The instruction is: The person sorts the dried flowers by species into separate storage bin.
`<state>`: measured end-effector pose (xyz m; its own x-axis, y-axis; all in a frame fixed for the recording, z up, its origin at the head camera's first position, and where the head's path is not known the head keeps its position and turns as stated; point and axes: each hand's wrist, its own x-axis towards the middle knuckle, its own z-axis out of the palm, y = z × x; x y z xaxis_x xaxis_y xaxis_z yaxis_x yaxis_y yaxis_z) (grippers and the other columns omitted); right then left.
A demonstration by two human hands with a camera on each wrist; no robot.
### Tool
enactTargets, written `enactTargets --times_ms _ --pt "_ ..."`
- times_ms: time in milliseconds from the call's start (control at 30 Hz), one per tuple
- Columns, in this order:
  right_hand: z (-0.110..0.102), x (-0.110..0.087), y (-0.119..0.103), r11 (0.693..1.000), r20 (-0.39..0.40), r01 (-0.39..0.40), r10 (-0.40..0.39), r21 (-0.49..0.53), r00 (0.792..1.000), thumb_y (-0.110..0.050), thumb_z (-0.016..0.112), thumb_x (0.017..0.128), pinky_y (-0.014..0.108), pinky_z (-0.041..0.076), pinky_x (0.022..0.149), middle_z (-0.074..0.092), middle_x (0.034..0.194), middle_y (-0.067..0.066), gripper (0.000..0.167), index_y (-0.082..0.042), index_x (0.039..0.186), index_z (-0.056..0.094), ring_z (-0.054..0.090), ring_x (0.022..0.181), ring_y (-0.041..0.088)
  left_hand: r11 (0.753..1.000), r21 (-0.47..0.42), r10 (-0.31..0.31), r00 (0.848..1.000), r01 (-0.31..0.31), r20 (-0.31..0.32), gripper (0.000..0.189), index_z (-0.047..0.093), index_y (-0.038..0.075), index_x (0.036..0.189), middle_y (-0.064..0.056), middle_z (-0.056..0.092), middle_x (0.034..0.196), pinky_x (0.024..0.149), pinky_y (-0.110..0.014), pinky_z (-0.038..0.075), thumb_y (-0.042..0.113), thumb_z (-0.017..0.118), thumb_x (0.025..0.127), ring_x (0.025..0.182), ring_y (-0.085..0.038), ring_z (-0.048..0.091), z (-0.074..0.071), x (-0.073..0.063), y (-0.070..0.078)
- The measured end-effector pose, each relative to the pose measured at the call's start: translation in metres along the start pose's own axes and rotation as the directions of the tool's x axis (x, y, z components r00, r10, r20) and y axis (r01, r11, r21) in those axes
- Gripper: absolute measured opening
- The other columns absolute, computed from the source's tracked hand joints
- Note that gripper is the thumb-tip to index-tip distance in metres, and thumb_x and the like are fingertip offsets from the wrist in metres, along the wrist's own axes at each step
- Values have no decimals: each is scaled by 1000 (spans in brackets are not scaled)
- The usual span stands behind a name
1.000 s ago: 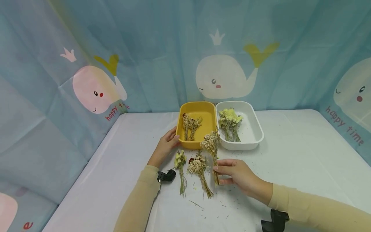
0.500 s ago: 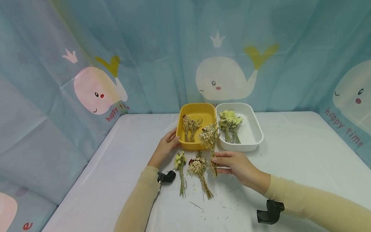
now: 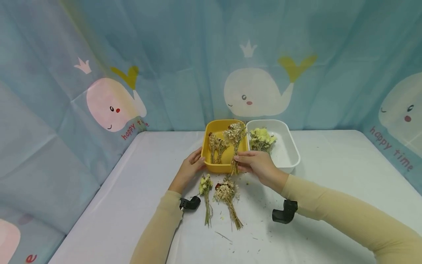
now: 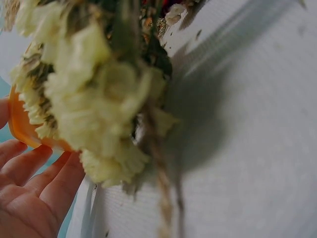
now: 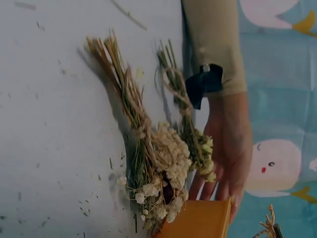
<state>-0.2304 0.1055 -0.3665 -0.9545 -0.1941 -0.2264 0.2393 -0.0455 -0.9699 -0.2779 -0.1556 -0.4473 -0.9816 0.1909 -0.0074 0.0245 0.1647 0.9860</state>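
Note:
In the head view my right hand [image 3: 258, 165] pinches the stems of a dried flower bunch [image 3: 235, 136] with cream blossoms. The bunch stands upright, its heads overlapping the right part of the yellow tray [image 3: 217, 168]. My left hand [image 3: 188, 169] touches that tray's front left corner with fairly straight fingers [image 4: 62, 186]. Two small dried bunches [image 3: 215, 148] lie inside the yellow tray. On the table in front are a thin pale-yellow bunch [image 3: 206, 196] and a cream bunch with a dark red bloom [image 3: 227, 198]; both have tied stems in the right wrist view.
Beside the yellow tray stands a white tray [image 3: 291, 152] containing yellow dried flowers [image 3: 262, 137], partly hidden by my right hand. Stem bits and crumbs [image 3: 224, 236] are scattered over the white table. A blue whale-print curtain [image 3: 184, 99] rises behind the trays.
My right hand has carried the cream flower bunch forward and slightly left, from in front of the trays to over the yellow tray. My left hand stays at the tray's corner.

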Motion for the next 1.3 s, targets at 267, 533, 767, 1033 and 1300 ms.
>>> enactTargets --times_ms 267,533,767,1033,1300 --pt "16 24 -2 1000 -58 4 -6 -27 998 -7 64 96 21 63 82 65 127 19 38 7 132 60 69 77 3 1000 -19 11 1000 -11 14 58 30 18 158 -12 37 160 111 -41 50 22 53 105 142 -30 45 2 -1 3" --pt "24 44 -10 998 -75 -18 14 -55 997 -9 64 97 18 62 77 62 135 19 38 4 132 61 69 72 3 1000 -1 16 1000 -16 5 58 29 18 158 -11 37 160 111 -42 50 23 52 105 142 -30 44 -1 -2 3" --pt "24 65 -7 1000 -114 -3 2 -14 994 -6 63 97 23 62 85 62 133 22 36 7 130 60 68 72 4 1000 -27 14 1000 -14 8 59 28 17 158 -12 35 161 113 -41 48 23 53 105 144 -29 43 -1 -4 2" --pt "35 79 0 997 -117 21 -29 -68 993 -8 66 96 29 62 90 62 133 21 37 5 130 62 68 76 6 999 -26 19 1000 -19 -13 58 30 16 158 -12 37 160 113 -41 48 20 53 105 143 -30 44 -1 -5 0" --pt "43 89 9 990 -139 16 -36 -137 990 -5 66 94 32 64 84 67 124 23 31 7 123 66 66 67 6 1000 -6 23 1000 -23 1 59 28 14 158 -15 36 160 113 -42 47 21 52 105 143 -32 43 1 -6 2"
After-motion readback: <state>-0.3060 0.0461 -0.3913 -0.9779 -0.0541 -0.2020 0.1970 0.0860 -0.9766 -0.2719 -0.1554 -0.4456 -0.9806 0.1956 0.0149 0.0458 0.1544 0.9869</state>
